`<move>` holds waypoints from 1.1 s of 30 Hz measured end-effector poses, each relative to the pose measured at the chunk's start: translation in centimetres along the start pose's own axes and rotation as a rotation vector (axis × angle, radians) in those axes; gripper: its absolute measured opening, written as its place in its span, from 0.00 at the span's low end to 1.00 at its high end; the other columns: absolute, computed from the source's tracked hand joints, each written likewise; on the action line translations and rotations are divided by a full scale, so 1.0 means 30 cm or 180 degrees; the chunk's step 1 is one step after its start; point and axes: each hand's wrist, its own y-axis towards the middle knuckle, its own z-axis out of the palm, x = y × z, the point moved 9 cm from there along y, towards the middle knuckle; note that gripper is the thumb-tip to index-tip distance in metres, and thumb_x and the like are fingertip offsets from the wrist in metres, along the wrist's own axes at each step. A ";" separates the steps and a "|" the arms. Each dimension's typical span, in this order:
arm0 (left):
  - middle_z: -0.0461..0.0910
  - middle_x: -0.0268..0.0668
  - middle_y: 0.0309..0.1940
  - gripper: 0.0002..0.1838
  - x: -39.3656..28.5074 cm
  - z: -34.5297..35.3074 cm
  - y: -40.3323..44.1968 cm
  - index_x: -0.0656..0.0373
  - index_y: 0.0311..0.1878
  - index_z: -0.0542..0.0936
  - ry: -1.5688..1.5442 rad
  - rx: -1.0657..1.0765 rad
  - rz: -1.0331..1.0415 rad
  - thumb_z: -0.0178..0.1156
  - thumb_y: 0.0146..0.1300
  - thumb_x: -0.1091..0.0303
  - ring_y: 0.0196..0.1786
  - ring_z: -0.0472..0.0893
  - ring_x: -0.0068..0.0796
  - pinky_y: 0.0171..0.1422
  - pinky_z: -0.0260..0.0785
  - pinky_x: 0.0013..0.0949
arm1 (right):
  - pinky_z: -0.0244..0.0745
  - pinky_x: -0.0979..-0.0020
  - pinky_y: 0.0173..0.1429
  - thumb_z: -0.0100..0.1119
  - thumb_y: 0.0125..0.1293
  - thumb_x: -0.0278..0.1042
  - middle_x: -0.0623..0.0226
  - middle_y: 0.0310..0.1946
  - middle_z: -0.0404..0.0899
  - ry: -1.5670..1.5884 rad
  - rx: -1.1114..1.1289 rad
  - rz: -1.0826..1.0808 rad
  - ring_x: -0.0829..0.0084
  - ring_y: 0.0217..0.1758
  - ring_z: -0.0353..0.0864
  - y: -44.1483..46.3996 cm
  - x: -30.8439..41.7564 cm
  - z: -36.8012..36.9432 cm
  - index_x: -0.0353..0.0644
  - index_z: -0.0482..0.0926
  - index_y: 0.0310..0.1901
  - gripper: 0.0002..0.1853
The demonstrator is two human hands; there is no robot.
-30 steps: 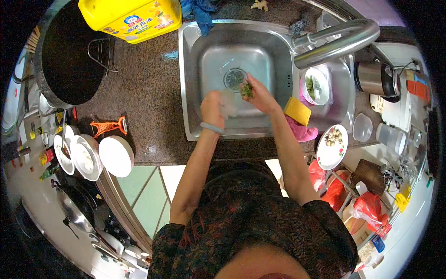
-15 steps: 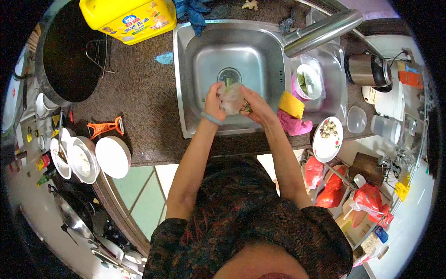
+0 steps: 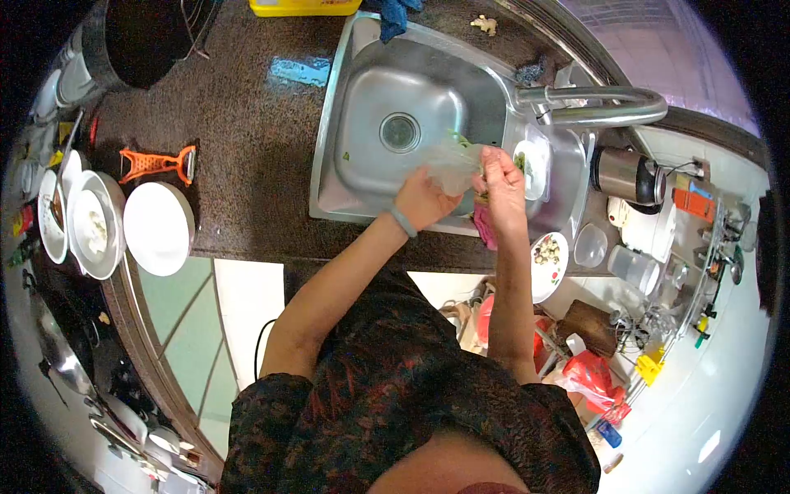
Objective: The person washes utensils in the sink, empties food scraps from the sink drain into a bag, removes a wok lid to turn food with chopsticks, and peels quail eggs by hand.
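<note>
The translucent plastic bag [image 3: 451,171] is over the near right side of the steel sink [image 3: 362,160], pinched by the right hand [image 3: 504,188]; the left hand [image 3: 424,202] touches it (film hides fingertips; I cannot tell its grip). Uneven pulling could tear it, dropping greens [image 3: 458,138] toward the drain [image 3: 400,132].

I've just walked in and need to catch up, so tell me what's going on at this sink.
A person holds what looks like a translucent plastic bag over the sink, with the left hand at its near side and the right hand at its right end. Something green shows at the bag's far edge. A small green scrap lies in the basin, left of the drain.
</note>
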 end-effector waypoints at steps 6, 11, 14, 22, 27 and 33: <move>0.79 0.36 0.37 0.09 0.081 -0.103 0.058 0.58 0.46 0.76 0.0158 -0.0026 -0.0160 0.52 0.68 0.65 0.38 0.79 0.30 0.44 0.75 0.34 | 0.54 0.84 0.23 0.55 0.71 0.46 0.84 0.22 0.71 -0.0012 -0.0047 -0.0140 0.90 0.22 0.61 -0.016 0.035 -0.049 0.47 0.80 0.37 0.12; 0.78 0.34 0.34 0.05 0.119 0.011 0.018 0.57 0.43 0.76 0.0501 -0.0349 0.0072 0.54 0.66 0.69 0.36 0.78 0.25 0.40 0.74 0.30 | 0.57 0.84 0.27 0.54 0.71 0.44 0.83 0.22 0.71 -0.0056 -0.0268 -0.0008 0.90 0.23 0.62 -0.021 0.022 -0.100 0.46 0.81 0.37 0.12; 0.78 0.35 0.35 0.07 0.112 0.080 0.018 0.56 0.45 0.76 0.0874 -0.0216 0.0331 0.54 0.67 0.67 0.38 0.79 0.26 0.42 0.74 0.31 | 0.46 0.82 0.18 0.54 0.71 0.44 0.82 0.17 0.62 -0.0322 -0.0059 -0.0210 0.88 0.16 0.55 -0.045 0.042 -0.083 0.47 0.77 0.35 0.11; 0.80 0.39 0.36 0.12 -0.007 0.097 0.047 0.58 0.47 0.77 0.2152 -0.0800 0.1331 0.51 0.66 0.64 0.41 0.79 0.36 0.48 0.73 0.42 | 0.55 0.78 0.17 0.51 0.71 0.51 0.78 0.18 0.65 -0.1006 0.0276 0.1204 0.85 0.15 0.59 -0.080 -0.183 -0.133 0.41 0.77 0.42 0.19; 0.80 0.45 0.33 0.11 -0.082 0.204 -0.008 0.61 0.42 0.78 0.6386 -0.1584 0.2273 0.55 0.61 0.66 0.38 0.80 0.41 0.45 0.73 0.42 | 0.55 0.78 0.18 0.50 0.70 0.55 0.77 0.19 0.64 -0.0539 -0.0106 0.0855 0.83 0.15 0.60 -0.014 -0.222 -0.184 0.41 0.77 0.45 0.22; 0.80 0.46 0.37 0.13 0.016 0.232 0.030 0.61 0.43 0.79 0.9059 -0.1410 0.2023 0.59 0.56 0.65 0.42 0.79 0.50 0.47 0.73 0.47 | 0.58 0.78 0.21 0.52 0.69 0.54 0.78 0.20 0.67 0.0070 0.0164 0.1009 0.84 0.19 0.63 0.066 -0.310 -0.117 0.41 0.77 0.44 0.21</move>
